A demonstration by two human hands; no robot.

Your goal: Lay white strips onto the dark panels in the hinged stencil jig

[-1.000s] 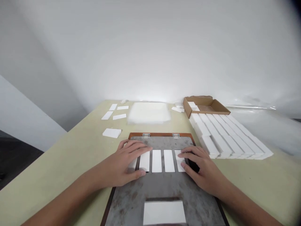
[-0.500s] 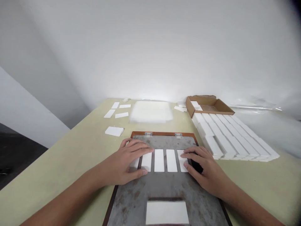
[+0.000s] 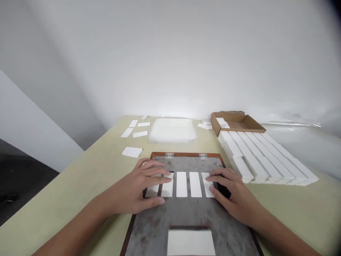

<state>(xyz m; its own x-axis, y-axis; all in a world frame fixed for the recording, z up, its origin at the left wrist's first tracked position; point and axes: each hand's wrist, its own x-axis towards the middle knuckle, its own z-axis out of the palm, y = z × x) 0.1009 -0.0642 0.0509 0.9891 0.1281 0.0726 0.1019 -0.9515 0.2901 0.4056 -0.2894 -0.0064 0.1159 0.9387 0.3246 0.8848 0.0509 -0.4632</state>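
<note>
A grey metal template plate (image 3: 191,217) with a brown rim lies in front of me on a pale green table (image 3: 80,185). A row of narrow slots in it shows white strips (image 3: 182,184). A wider white rectangle (image 3: 190,243) fills a cut-out near the bottom edge. My left hand (image 3: 138,186) lies flat with fingers stretched over the left slots. My right hand (image 3: 230,193) rests flat with its fingers on the rightmost white strip. Neither hand holds anything.
Rows of stacked white strips (image 3: 261,156) lie to the right, with an open cardboard box (image 3: 236,122) behind them. A stack of translucent sheets (image 3: 173,129) sits at the back. Loose white cards (image 3: 132,152) lie at the back left. A white wall rises behind.
My left hand has slid a little to the left, uncovering more of the leftmost white strip. The camera has shifted slightly; my right hand stays on the right strip.
</note>
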